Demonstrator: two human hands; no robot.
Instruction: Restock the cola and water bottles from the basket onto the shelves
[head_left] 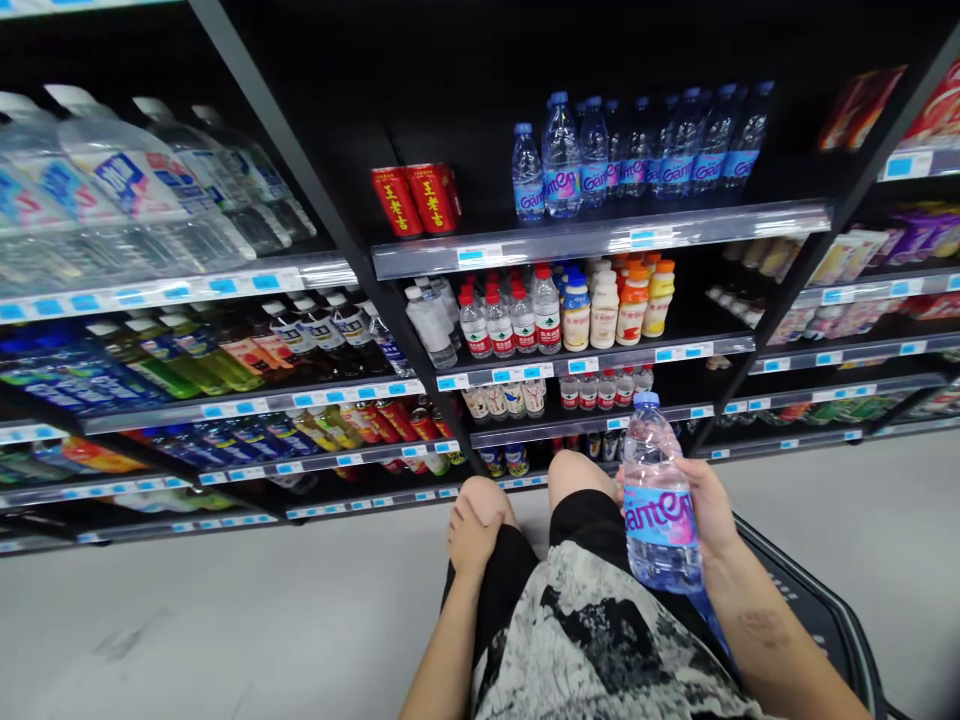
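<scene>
My right hand (706,515) is wrapped round a clear water bottle (658,500) with a blue cap and a blue and pink label, held upright in front of my knees. My left hand (472,535) rests on my left knee with its fingers curled and nothing in it. On the top shelf (600,237) stands a row of several bottles of the same kind (637,150).
Black shelves of drinks fill the view: two red cans (416,198) on the top shelf, red-capped water and yellow drink bottles (570,310) below, large water bottles (127,190) at left. A dark shopping basket (817,600) sits by my right side on the grey floor (225,620).
</scene>
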